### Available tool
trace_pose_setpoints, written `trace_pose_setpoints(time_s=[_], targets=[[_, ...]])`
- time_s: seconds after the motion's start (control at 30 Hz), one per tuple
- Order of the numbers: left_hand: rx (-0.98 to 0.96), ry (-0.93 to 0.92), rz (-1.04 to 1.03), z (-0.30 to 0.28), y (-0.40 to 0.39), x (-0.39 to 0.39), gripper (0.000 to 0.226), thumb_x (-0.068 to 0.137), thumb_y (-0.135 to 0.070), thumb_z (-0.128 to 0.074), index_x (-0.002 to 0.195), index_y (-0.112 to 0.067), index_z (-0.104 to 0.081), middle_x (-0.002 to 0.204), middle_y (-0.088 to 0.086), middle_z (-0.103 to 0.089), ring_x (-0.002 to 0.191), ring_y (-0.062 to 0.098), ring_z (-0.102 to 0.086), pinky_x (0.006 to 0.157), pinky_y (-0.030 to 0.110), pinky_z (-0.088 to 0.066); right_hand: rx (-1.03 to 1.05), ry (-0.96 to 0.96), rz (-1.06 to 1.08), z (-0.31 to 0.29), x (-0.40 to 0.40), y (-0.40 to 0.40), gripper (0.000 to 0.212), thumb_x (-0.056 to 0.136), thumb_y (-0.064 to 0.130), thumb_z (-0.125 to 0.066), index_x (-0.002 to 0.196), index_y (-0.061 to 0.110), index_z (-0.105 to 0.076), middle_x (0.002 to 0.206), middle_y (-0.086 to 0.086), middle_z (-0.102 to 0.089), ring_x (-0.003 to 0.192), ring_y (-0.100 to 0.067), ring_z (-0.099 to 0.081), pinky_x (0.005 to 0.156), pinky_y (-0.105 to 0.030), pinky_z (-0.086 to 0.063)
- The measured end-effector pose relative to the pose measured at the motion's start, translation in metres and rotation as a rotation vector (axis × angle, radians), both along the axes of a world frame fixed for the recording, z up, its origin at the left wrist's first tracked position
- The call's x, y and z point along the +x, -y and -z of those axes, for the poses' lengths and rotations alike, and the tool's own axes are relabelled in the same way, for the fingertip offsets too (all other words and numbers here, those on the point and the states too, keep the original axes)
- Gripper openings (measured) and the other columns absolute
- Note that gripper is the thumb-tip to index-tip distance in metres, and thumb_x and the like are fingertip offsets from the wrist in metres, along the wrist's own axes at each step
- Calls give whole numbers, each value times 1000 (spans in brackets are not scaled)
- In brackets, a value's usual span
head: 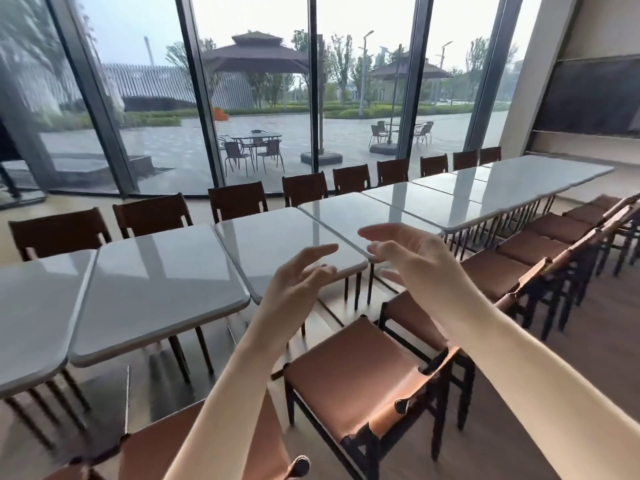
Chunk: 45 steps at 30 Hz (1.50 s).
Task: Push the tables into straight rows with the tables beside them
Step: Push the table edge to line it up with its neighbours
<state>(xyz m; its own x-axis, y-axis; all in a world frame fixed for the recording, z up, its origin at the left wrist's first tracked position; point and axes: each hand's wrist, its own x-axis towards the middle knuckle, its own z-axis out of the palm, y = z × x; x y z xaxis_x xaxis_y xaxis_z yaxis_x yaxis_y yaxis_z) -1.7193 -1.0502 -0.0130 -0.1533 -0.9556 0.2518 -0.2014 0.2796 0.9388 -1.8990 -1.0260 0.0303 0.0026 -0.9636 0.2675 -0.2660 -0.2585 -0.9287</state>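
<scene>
Grey tabletop (287, 240) sits askew in its row | left hand (294, 289), right hand (412, 258): each grip spread, holding nothing | brown chair (353, 375) below.

Left hand (298, 282): your arm reaches forward and up, fingers spread and loosely bent, gripping nothing.
Right hand (412, 258): your arm reaches in from the right, palm facing left, fingers loosely bent, holding nothing.
Spacing: hands near each other, apart.

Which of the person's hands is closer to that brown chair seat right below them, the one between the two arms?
Left. The left hand hovers above and just left of the brown chair seat; the right hand is higher and further right, over the table corner.
</scene>
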Motion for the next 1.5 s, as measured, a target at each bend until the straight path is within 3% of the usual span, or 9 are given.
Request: trace_pose_setpoints(time_s=[0.1,0.2,0.43,0.6,0.73,0.83,1.1,1.37,1.5], targets=[[30,20,-38,3,1,-38,38,86,-50,-55,123,-52,-64,111,-40,-66,125,-1,-57,115,49,-41,-20,-8,-33,-10,-44,9,24,100,25,-60,108,43,-74,108,35,-68,116,3,-61,113,-44,-45],[32,20,-63,6,5,-80,36,88,-47,-56,123,-51,-64,110,-38,-67,119,-10,-57,115,48,-41,-24,-1,-60,-8,-91,19,24,100,25,-60,109,43,-74,112,32,-69,119,2,-60,114,-46,-43],[76,12,-141,30,4,-158,28,101,-25,-59,121,-43,-66,104,-37,-69,104,-18,-60,111,34,-44,79,17,-147,23,-166,36,27,101,23,-60,102,45,-75,116,21,-72,115,-2,-64,111,-43,-46],[150,16,-236,41,1,-171,26,100,-27,-60,117,-45,-68,117,-19,-72,111,-12,-60,104,27,-43,101,74,-230,35,-178,60,27,101,18,-59,104,39,-76,113,21,-73,112,2,-64,104,-39,-52],[178,19,-340,43,10,-165,23,101,-26,-58,114,-42,-70,116,-22,-71,107,-14,-61,96,23,-43,153,85,-350,46,-168,88,26,101,16,-58,105,36,-75,108,24,-71,113,2,-62,104,-39,-52],[176,19,-425,49,24,-160,23,102,-23,-56,112,-37,-71,113,-26,-71,106,-16,-60,106,27,-43,179,68,-410,57,-158,112,27,100,18,-60,103,38,-76,107,22,-74,114,-1,-63,108,-42,-49],[60,-37,-549,55,141,-171,20,102,-21,-56,113,-31,-69,104,-39,-68,107,-14,-61,113,41,-43,177,40,-457,65,-169,229,24,101,18,-59,109,34,-75,112,20,-71,110,2,-63,105,-39,-51],[14,-107,-594,42,280,-191,19,101,-24,-57,109,-34,-71,112,-23,-72,103,5,-67,102,44,-53,182,7,-452,48,-184,366,23,102,16,-58,112,29,-74,116,18,-70,114,-2,-62,101,-36,-53],[13,-104,-552,35,329,-203,21,102,-19,-55,108,-32,-70,114,-21,-71,105,-6,-66,108,39,-49,199,13,-428,46,-191,414,22,101,17,-58,109,30,-74,114,16,-70,116,-5,-63,98,-34,-54]])
